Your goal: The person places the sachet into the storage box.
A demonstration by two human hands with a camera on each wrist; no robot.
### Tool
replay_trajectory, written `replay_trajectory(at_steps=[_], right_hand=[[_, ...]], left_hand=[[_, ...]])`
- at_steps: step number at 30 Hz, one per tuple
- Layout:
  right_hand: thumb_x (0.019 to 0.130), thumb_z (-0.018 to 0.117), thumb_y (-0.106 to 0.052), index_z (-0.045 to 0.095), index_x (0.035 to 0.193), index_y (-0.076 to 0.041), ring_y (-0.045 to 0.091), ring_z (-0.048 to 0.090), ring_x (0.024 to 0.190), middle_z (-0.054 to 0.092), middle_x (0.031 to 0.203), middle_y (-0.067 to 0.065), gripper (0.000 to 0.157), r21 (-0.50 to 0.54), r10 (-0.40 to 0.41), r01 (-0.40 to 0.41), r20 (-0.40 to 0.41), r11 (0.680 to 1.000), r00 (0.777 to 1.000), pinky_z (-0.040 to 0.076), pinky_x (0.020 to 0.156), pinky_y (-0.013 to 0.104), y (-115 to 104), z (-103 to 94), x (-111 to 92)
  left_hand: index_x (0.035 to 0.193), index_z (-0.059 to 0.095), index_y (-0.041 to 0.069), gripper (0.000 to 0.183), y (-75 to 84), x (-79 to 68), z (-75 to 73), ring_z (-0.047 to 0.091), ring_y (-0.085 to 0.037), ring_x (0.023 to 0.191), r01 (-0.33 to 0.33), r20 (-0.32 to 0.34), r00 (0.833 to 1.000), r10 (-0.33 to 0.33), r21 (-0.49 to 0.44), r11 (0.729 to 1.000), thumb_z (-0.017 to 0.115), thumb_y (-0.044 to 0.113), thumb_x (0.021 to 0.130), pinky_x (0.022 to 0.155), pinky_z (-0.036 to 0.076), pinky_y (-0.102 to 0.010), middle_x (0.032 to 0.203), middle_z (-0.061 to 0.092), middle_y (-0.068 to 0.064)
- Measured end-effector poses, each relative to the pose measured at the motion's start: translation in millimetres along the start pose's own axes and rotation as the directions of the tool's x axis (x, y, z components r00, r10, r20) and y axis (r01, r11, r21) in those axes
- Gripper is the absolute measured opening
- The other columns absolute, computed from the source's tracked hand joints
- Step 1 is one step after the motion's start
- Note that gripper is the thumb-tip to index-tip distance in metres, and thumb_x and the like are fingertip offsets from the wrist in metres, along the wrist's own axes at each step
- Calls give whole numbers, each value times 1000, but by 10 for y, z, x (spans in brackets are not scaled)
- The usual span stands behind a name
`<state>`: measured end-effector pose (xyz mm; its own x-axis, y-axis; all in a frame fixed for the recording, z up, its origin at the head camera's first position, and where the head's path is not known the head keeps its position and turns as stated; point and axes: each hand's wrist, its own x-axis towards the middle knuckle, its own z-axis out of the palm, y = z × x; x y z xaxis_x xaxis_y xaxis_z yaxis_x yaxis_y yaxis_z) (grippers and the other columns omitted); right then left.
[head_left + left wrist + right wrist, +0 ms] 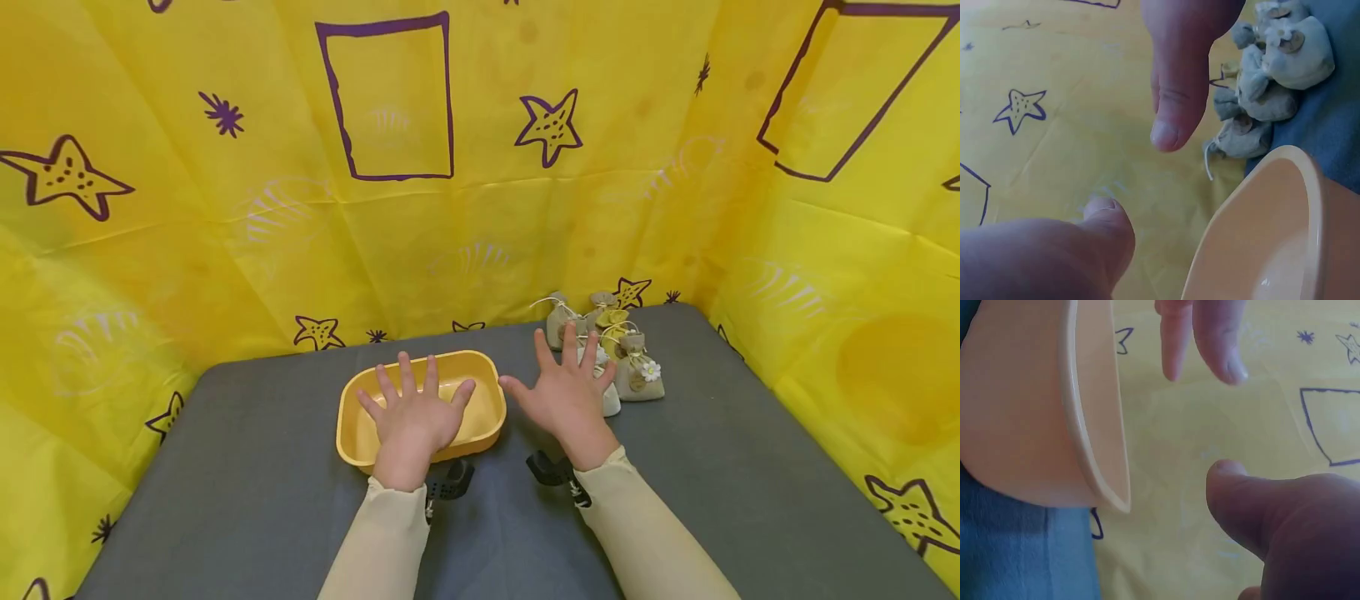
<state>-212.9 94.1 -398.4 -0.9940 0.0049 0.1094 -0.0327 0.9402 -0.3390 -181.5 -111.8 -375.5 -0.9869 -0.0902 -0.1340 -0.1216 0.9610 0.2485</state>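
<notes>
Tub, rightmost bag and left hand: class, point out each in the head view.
Tub (489, 404): head view, inner wall at its right end.
Rightmost bag (642, 389): head view, lower front.
Left hand (418, 421): head view, back of the hand.

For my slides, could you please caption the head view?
Left hand spread before a yellow tub, right hand before cloth bags.

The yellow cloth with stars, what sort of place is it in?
Maybe a play or filming corner: the yellow cloth hangs behind and beside a grey tabletop, where a basin and little sacks sit.
</notes>
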Motion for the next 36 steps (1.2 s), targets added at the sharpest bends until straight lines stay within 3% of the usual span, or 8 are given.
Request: replay_trajectory(at_steps=[8, 13, 17, 20, 24, 26, 30, 36], right_hand=[[87, 53, -75, 12, 162, -25, 47, -15, 144, -15, 164, 13, 100, 137, -145, 142, 10, 980, 989, 3, 101, 81, 685, -465, 137], [97, 63, -45, 2, 162, -24, 44, -15, 146, -20, 163, 11, 92, 399, -229, 205, 12, 894, 973, 5, 102, 79, 1426, -936, 186], [104, 55, -30, -1, 161, -31, 44, -10, 146, -17, 164, 6, 80, 651, -280, 194, 30, 734, 959, 8, 111, 67, 1996, -1096, 180], [108, 46, -25, -1, 161, -35, 45, -3, 146, -15, 165, 4, 71, 817, -330, 143, 61, 559, 942, 36, 109, 46, 2359, -1057, 163], [107, 44, -11, 4, 162, -29, 20, 24, 145, -9, 165, 6, 70, 929, -439, 94, 78, 357, 895, 50, 93, 32, 2700, -857, 124], [106, 46, -5, 6, 162, -24, 7, 37, 136, 0, 164, 5, 72, 949, -487, 73, 90, 306, 869, 51, 94, 39, 2791, -742, 106], [104, 50, -2, 12, 162, -21, 6, 42, 133, 13, 160, 0, 72, 952, -510, 23, 142, 304, 848, 49, 96, 48, 2867, -541, 101], [101, 52, 5, 25, 158, -16, 34, 33, 141, 21, 158, 5, 67, 928, -444, -4, 182, 372, 877, 50, 94, 47, 2791, -365, 168]], left_hand=[[161, 2, 20, 101, -610, -87, -306, -19, -50, 143, -146, -40, 989, 142, -148, 978, 33, 83, 88, 103, -7, -76, 162, -17, -19], [159, -12, 31, 97, -1329, -80, -502, -16, -48, 144, -243, 18, 961, 278, -430, 869, 56, 59, 96, 101, 5, -79, 161, -25, -11], [156, -14, 41, 96, -1809, -49, -359, -5, -52, 144, -270, 30, 919, 394, -680, 682, 63, 35, 99, 103, 13, -76, 163, -20, -12], [158, -13, 38, 96, -2028, -41, -161, 0, -56, 142, -256, 32, 877, 479, -813, 524, 63, 25, 100, 105, 20, -71, 162, -16, -22], [160, -10, 30, 94, -2133, -25, 58, 3, -54, 142, -201, 53, 845, 532, -890, 408, 62, 19, 101, 107, 34, -48, 161, -13, -24], [161, -8, 25, 92, -2126, -4, 133, 3, -49, 145, -167, 68, 842, 535, -911, 377, 61, 15, 101, 106, 37, -35, 163, -12, -19], [161, -4, 17, 91, -2076, 39, 239, 4, -43, 147, -137, 83, 846, 527, -921, 365, 63, 9, 99, 101, 38, -21, 165, -9, -15], [162, 3, 15, 92, -1995, 92, 326, 21, -35, 145, -132, 78, 884, 462, -904, 407, 67, 6, 96, 98, 42, -19, 164, -6, -18]])
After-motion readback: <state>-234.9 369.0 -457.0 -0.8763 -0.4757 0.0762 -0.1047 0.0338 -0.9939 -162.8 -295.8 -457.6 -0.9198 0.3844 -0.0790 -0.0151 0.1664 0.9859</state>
